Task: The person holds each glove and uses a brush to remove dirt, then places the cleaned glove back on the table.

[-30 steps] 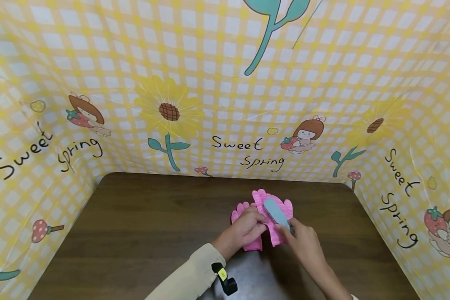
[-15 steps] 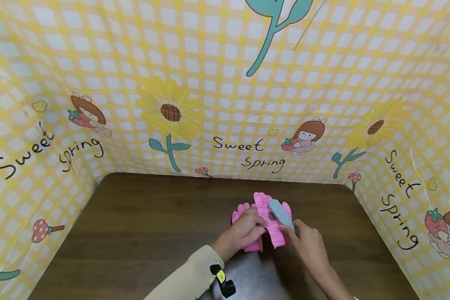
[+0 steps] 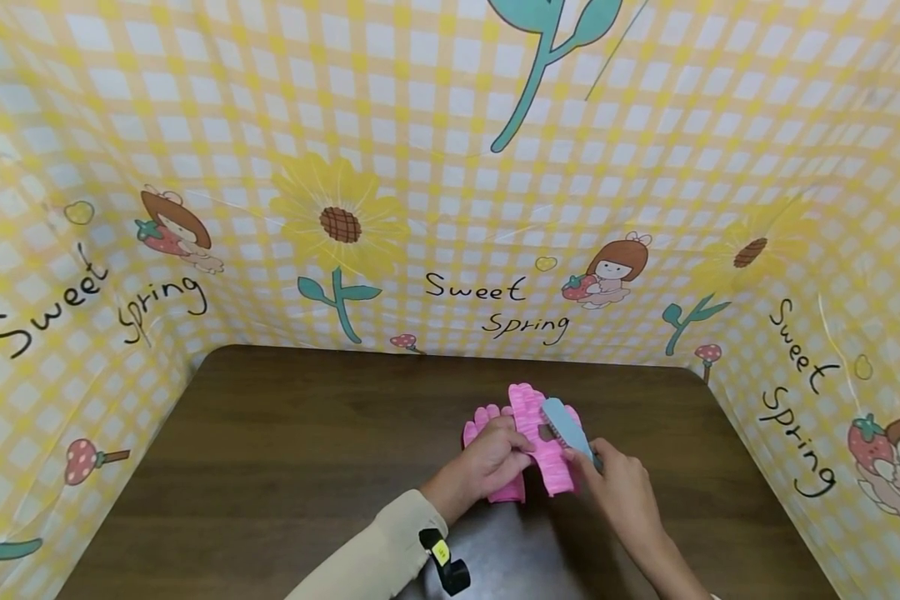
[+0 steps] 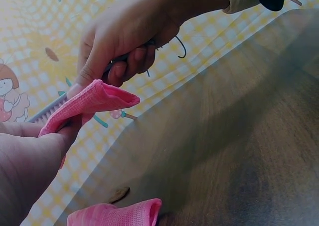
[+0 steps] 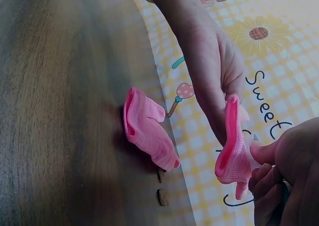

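My left hand (image 3: 498,454) pinches a pink knitted glove (image 3: 525,408), which is raised above the table with its cuff toward me. A dark patch (image 3: 546,432) shows on the glove beside the brush. In my right hand (image 3: 624,487) is a light blue brush (image 3: 567,427), gripped by its handle, its bristled head lying along the glove's right part. The left wrist view shows the brush's bristles (image 4: 50,109) behind the held glove (image 4: 92,104). A second pink glove (image 5: 149,131) lies on the table beneath, partly hidden by my left hand in the head view.
Small brown pieces (image 5: 163,197) lie on the dark wooden table (image 3: 307,450) near the second glove. Yellow checked cloth (image 3: 457,208) with printed flowers walls in the table's back and sides. A black strap device (image 3: 446,562) sits on my left sleeve.
The brush has shifted right and slightly down across the glove, uncovering the dark patch. My right hand moved right with it. The left hand keeps its hold with little movement.
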Motion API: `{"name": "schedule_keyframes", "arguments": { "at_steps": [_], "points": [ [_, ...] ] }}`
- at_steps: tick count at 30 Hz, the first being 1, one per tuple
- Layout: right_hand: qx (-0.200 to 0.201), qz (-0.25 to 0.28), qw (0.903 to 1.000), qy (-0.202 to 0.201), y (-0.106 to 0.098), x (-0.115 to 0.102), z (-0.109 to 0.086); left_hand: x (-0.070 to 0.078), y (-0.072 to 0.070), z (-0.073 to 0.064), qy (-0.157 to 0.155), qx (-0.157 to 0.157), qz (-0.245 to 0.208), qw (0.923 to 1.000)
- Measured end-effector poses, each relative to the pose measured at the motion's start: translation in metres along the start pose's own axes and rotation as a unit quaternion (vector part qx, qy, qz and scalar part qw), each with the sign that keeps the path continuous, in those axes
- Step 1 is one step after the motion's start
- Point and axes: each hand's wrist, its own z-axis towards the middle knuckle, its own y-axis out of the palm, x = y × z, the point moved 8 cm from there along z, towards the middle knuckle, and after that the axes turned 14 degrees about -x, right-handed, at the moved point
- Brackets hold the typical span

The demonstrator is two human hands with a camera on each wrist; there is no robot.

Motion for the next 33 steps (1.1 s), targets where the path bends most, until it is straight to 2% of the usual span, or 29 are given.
{"name": "schedule_keyframes", "arguments": {
  "at_steps": [19,33],
  "points": [
    [0.009,0.003,0.9999,0.009,-0.002,0.014,-0.001,-0.003,0.002,-0.001,-0.008,-0.013,0.016,0.9998],
    [0.011,0.02,0.9996,0.015,-0.003,0.017,0.003,-0.005,-0.001,0.001,-0.001,-0.004,-0.008,1.0]
  ]
}}
